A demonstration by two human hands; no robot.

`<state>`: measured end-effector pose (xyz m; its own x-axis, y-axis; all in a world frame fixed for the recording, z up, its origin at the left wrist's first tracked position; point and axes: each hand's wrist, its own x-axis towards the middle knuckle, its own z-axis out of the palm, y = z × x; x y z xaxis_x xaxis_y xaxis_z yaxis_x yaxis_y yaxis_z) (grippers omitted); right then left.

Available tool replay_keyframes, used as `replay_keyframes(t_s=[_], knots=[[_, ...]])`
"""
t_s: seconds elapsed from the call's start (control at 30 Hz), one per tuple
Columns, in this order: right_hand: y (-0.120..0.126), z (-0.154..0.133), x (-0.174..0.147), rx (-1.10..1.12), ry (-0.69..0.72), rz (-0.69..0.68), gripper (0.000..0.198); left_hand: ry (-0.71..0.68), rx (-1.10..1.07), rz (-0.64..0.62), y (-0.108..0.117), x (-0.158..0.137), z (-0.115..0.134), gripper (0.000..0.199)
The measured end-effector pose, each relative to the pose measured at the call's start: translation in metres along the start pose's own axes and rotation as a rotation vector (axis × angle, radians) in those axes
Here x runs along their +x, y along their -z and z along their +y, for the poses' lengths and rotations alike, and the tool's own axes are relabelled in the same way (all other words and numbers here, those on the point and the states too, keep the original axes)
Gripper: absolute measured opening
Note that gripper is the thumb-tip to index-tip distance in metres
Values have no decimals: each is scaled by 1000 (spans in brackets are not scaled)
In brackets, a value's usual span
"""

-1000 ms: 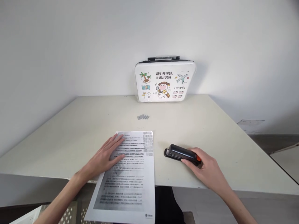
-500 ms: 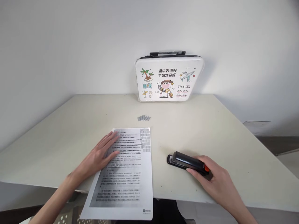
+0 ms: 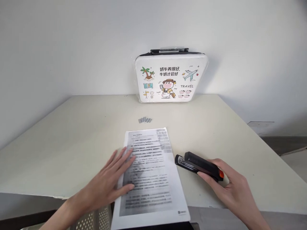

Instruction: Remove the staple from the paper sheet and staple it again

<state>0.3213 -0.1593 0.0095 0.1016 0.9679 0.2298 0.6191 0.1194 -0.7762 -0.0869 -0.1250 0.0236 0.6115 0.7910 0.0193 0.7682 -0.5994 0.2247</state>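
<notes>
My left hand [image 3: 115,177] lies flat with fingers spread on the left side of a printed sheet of paper [image 3: 153,179]. Whether more sheets lie beneath, I cannot tell. The paper's lower end hangs past the table's front edge. To the right, my right hand [image 3: 231,185] grips a black stapler [image 3: 200,166] with an orange-red patch at its rear. Its jaws are apart at the front, and the tip points left, close to the paper's right edge. Several strips of staples [image 3: 145,120] lie fanned out beyond the top of the paper.
A white case [image 3: 171,78] with cartoon prints and a black handle stands against the wall at the back of the pale table [image 3: 83,134]. Below the front edge at left is a perforated beige seat [image 3: 92,220].
The paper has slid to the right and turned slightly, with my left hand moving along on it. The stapler in my right hand now sits nearer the paper's edge.
</notes>
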Motion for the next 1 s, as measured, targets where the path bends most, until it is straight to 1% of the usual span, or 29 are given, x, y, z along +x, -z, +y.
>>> replay_keyframes(t_s=[0.13, 0.27, 0.33, 0.43, 0.5, 0.53, 0.6, 0.63, 0.7, 0.77, 0.87, 0.93, 1.0], knots=[[28, -3, -6, -92, 11, 65, 29, -115, -70, -48, -13, 56, 37, 87], [53, -2, -12, -181, 58, 114, 29, -198, -114, -55, -34, 124, 68, 87], [58, -1, -12, -212, 70, 148, 29, -222, -138, -53, -48, 162, 85, 90], [60, -2, -7, -227, 50, 200, 31, -247, -170, -37, -69, 216, 109, 94], [58, -6, -1, -210, 30, 225, 32, -235, -199, -58, -79, 244, 121, 92], [57, -7, 3, -197, 23, 238, 32, -236, -243, -41, -81, 253, 124, 88], [55, -11, 13, -169, 20, 266, 33, -259, -398, 37, -81, 261, 121, 72], [54, -12, 18, -155, 26, 276, 33, -275, -496, 87, -79, 259, 115, 64], [50, -15, 29, -133, 38, 283, 34, -298, -681, 161, -69, 248, 95, 52], [43, -18, 43, -108, 40, 276, 34, -281, -782, 174, -56, 228, 70, 44], [24, -24, 67, -54, 26, 246, 34, -176, -874, 162, -37, 199, 33, 40], [8, -28, 85, 8, 14, 194, 34, -98, -1008, 157, -29, 187, 16, 42], [-10, -30, 106, 101, 16, 111, 35, -27, -1183, 169, -25, 181, 4, 47]])
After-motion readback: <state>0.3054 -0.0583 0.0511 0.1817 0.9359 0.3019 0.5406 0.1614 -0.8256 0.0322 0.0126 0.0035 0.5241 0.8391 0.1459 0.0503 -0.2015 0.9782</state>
